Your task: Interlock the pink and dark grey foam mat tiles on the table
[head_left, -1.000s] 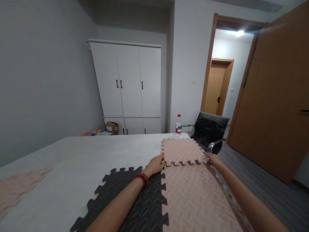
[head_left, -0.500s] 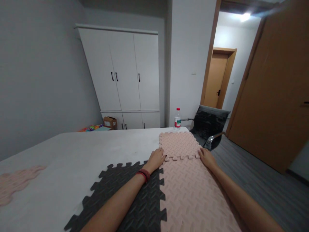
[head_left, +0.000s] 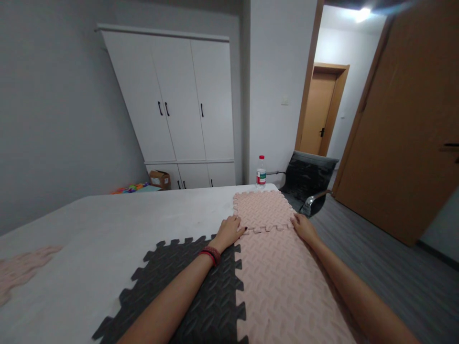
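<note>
Okay, both hands flat on the foam mats. My left hand [head_left: 229, 228] presses with fingers spread narrow at the left end of the seam where the far pink mat [head_left: 263, 209] meets the near pink mat [head_left: 287, 286]. My right hand [head_left: 304, 226] lies at the seam's right end, fingers flat, holding nothing. Black mat [head_left: 186, 291] sits left on the white table [head_left: 107, 229]; bottle [head_left: 260, 172] far behind.

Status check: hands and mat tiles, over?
Left hand and right hand flat on seam between far pink tile and near pink tile. Nothing gripped. Seam unobstructed.
</note>
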A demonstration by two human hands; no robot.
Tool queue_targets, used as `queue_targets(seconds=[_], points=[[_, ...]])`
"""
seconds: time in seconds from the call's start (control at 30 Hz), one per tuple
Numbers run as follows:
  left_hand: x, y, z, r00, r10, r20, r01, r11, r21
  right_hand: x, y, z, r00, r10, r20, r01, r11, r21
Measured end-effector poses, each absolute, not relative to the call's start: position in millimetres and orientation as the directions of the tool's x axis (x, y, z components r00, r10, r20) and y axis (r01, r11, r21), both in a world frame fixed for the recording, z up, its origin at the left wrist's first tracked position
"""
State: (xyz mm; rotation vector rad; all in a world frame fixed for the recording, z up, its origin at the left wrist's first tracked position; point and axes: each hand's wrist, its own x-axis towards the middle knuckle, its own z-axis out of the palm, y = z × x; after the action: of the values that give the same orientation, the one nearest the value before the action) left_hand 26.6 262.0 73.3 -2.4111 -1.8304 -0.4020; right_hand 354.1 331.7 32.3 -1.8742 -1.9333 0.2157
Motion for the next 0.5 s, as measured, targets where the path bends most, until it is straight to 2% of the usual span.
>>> queue_targets(seconds=[0.23,0.4,0.5], points=[[37,256,73,0.271,0.919,0.288,0.958,-0.288,0.016,344,322,36,0.035,0.981,0.192,0.946,0.029,-0.321],[47,251,80,0.515,0.828,0.220,0.850,-0.527,-0.008,334,313,48,0.029,0.980,0.199,0.972,0.019,-0.235],[48,252,82,0.614,0.769,0.179,0.782,-0.623,-0.009,318,311,61,-0.040,0.971,0.236,0.979,0.086,-0.185]])
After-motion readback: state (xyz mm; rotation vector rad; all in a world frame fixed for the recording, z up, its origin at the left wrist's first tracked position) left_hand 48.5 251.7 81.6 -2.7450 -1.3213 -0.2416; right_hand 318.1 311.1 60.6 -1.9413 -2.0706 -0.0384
